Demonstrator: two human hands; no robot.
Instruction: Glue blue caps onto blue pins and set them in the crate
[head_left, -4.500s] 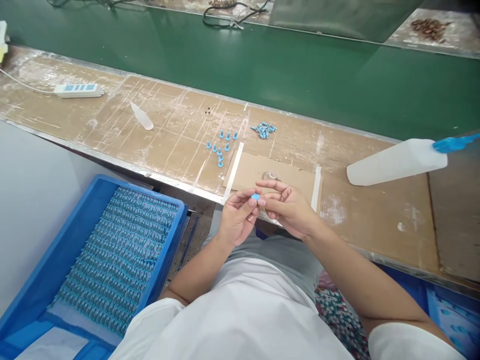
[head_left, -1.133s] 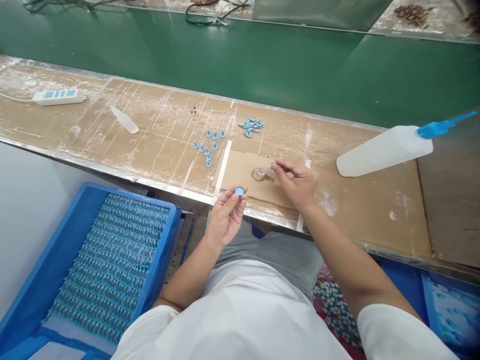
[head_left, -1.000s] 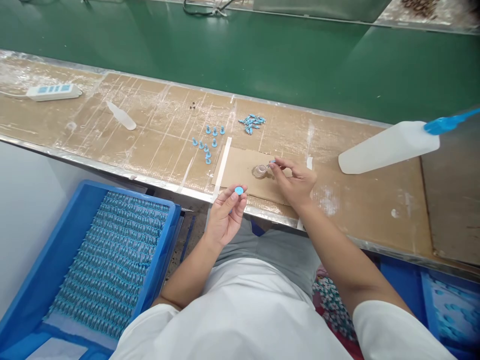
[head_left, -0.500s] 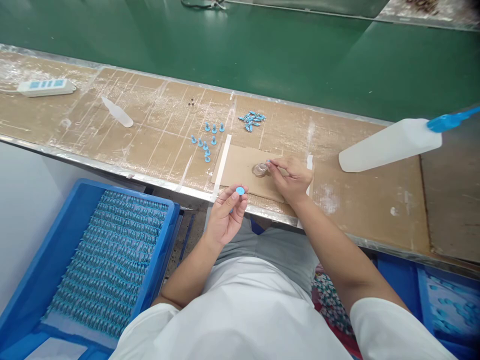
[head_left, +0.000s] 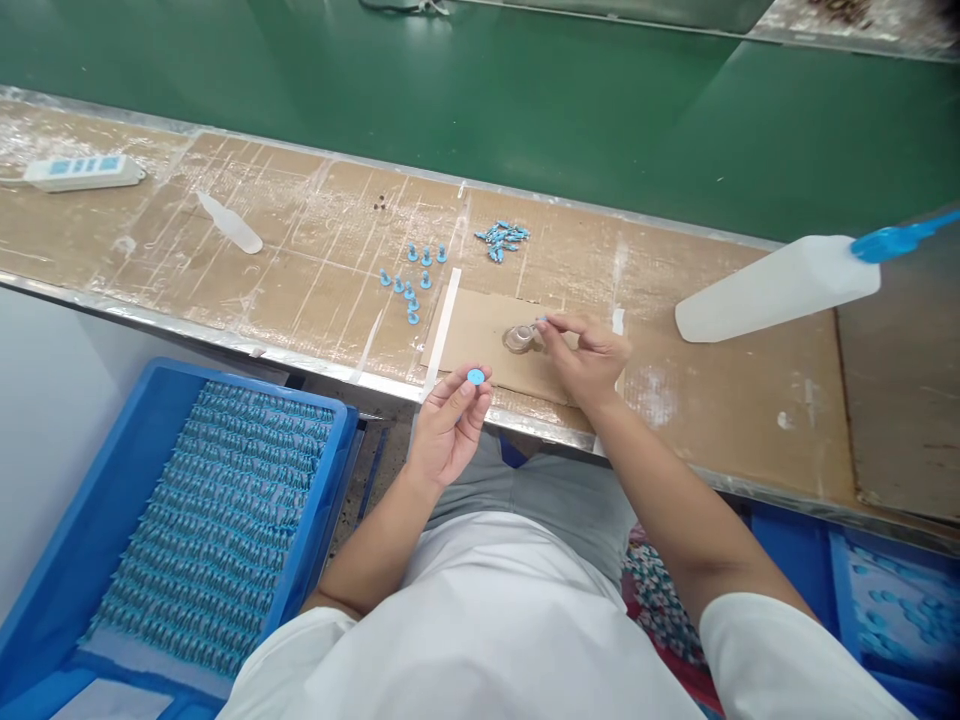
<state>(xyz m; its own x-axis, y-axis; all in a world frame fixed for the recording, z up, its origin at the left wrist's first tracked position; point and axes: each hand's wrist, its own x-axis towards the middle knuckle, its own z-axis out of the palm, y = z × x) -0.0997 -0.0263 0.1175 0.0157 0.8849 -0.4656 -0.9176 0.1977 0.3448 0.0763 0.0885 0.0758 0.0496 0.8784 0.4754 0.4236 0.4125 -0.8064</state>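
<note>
Between the thumb and fingers of my left hand (head_left: 452, 425) is a small blue disc (head_left: 475, 377), held just off the table's front edge. My right hand (head_left: 585, 360) pinches a small blue piece (head_left: 541, 320), mostly hidden by the fingertips, beside a small clear round dish (head_left: 520, 338). The dish sits on a cardboard sheet (head_left: 480, 320). Left of the sheet stand several blue pieces with round bases and upright stems (head_left: 409, 288). Behind it lies a pile of small blue pointed parts (head_left: 501, 240).
A large white bottle with a blue nozzle (head_left: 780, 290) leans at the right. A small squeeze bottle (head_left: 231, 224) and a white power strip (head_left: 86, 173) lie to the left. Below left, a blue crate (head_left: 154, 405) holds rows of blue pieces. A green surface (head_left: 480, 110) runs behind the table.
My left hand has shifted very slightly up and left with the blue disc. My right hand has drawn slightly right from the dish, still pinching the blue piece.
</note>
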